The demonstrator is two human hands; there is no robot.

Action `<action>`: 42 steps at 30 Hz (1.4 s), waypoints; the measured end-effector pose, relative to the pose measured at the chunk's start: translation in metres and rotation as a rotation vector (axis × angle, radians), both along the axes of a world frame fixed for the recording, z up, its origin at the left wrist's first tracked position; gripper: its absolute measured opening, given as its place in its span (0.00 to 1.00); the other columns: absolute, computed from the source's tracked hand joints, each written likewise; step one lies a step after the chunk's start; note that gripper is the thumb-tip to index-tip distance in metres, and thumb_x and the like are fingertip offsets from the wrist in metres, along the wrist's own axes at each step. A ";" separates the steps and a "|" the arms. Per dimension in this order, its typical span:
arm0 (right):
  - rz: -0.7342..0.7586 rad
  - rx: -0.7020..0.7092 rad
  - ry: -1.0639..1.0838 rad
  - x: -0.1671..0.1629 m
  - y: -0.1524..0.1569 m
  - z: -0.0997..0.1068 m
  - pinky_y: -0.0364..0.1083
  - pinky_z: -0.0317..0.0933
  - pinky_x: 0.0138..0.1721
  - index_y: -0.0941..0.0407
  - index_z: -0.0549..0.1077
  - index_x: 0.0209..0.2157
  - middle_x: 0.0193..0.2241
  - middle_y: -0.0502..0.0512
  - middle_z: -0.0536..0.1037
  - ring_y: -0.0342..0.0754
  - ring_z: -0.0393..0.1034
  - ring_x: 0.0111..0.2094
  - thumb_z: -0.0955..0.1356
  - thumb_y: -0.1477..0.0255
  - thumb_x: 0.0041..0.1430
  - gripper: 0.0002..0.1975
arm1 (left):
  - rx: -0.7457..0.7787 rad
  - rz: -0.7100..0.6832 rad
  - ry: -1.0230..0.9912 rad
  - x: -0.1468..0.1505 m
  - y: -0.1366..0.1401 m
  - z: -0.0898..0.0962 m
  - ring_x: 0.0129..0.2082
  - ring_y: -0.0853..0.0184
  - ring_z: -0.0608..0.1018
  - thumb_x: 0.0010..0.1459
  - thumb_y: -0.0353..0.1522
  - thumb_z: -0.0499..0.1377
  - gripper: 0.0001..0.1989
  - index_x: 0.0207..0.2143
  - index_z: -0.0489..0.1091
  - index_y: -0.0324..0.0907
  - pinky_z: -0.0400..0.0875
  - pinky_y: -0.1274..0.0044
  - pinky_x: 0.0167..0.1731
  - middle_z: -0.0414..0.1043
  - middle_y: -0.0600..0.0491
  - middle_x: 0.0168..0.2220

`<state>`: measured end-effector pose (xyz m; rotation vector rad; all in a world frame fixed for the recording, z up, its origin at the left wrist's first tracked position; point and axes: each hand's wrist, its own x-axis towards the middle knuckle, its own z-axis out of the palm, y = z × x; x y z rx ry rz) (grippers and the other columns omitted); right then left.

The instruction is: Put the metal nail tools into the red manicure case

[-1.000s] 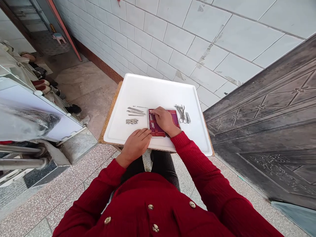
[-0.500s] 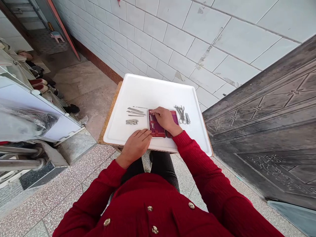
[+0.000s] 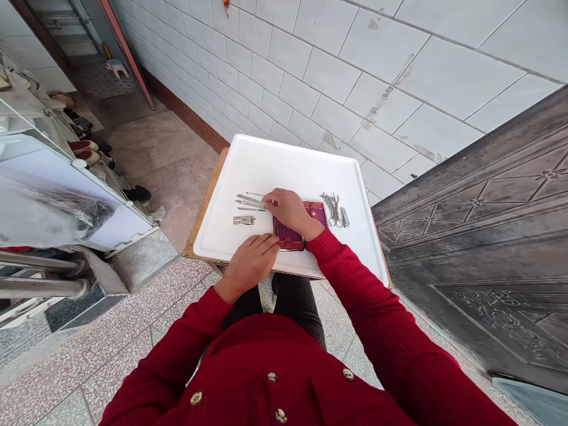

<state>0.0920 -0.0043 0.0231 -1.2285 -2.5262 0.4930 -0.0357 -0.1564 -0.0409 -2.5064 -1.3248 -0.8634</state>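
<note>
A dark red manicure case (image 3: 290, 238) lies unfolded on a white tray (image 3: 293, 155), its inside purple with red loops. My left hand (image 3: 252, 260) has its fingertips on the case's near left corner, holding the edge. Over the case's left half reaches my right hand (image 3: 288, 208), with thumb and fingers pinched at the right ends of several thin metal tools (image 3: 249, 201). Whatever lies between those fingertips is too small to make out. A nail clipper (image 3: 244, 220) rests below the thin tools. Right of the case are small scissors and nippers (image 3: 332, 208) and another clipper (image 3: 345, 218).
The tray sits on a wooden-edged stand (image 3: 191, 241) close to a white tiled wall (image 3: 284, 77). A dark carved door panel (image 3: 479, 236) stands at the right. On the left are a shoe rack (image 3: 84, 151) and metal pipes (image 3: 44, 287).
My right hand has moved left, from inside the case to the ends of the thin tools. My left hand stays at the case's corner. The camera view has shifted slightly.
</note>
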 end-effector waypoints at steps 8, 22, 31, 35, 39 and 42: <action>0.104 0.047 -0.363 -0.037 -0.012 0.015 0.47 0.61 0.40 0.57 0.82 0.44 0.48 0.60 0.83 0.53 0.76 0.45 0.61 0.73 0.73 0.17 | -0.004 -0.003 -0.008 -0.001 0.000 -0.002 0.56 0.57 0.81 0.70 0.26 0.56 0.11 0.50 0.76 0.39 0.76 0.64 0.56 0.81 0.45 0.54; 0.148 0.007 -0.187 -0.041 0.010 0.003 0.48 0.65 0.41 0.59 0.77 0.39 0.43 0.65 0.83 0.53 0.76 0.40 0.65 0.79 0.68 0.09 | -0.052 -0.009 -0.024 -0.002 0.001 -0.001 0.57 0.58 0.80 0.71 0.27 0.55 0.12 0.50 0.77 0.41 0.76 0.63 0.57 0.81 0.45 0.55; -0.105 -0.473 0.616 0.042 0.025 -0.029 0.41 0.61 0.23 0.58 0.72 0.53 0.23 0.43 0.75 0.42 0.66 0.21 0.72 0.71 0.58 0.21 | -0.054 -0.010 -0.016 -0.003 0.002 0.003 0.57 0.57 0.81 0.72 0.27 0.54 0.13 0.52 0.76 0.42 0.76 0.63 0.57 0.81 0.46 0.54; -0.097 -0.476 0.676 0.053 0.022 -0.040 0.41 0.60 0.22 0.59 0.75 0.51 0.21 0.42 0.73 0.40 0.63 0.19 0.72 0.69 0.57 0.20 | -0.034 -0.014 -0.023 -0.004 0.004 0.002 0.56 0.57 0.81 0.72 0.27 0.54 0.12 0.51 0.76 0.41 0.76 0.63 0.55 0.82 0.46 0.54; -0.125 -0.451 0.680 0.048 0.020 -0.039 0.41 0.63 0.25 0.60 0.74 0.57 0.25 0.44 0.76 0.41 0.66 0.23 0.69 0.74 0.56 0.26 | -0.056 -0.009 -0.029 -0.004 0.005 0.001 0.57 0.57 0.81 0.72 0.27 0.54 0.13 0.52 0.76 0.42 0.76 0.63 0.55 0.81 0.45 0.55; -0.167 -0.429 0.647 0.047 0.020 -0.036 0.41 0.65 0.28 0.61 0.73 0.60 0.27 0.45 0.76 0.41 0.68 0.25 0.68 0.78 0.55 0.29 | -0.060 -0.018 -0.030 -0.005 0.005 0.001 0.58 0.58 0.81 0.72 0.27 0.54 0.14 0.53 0.76 0.42 0.76 0.63 0.56 0.81 0.45 0.55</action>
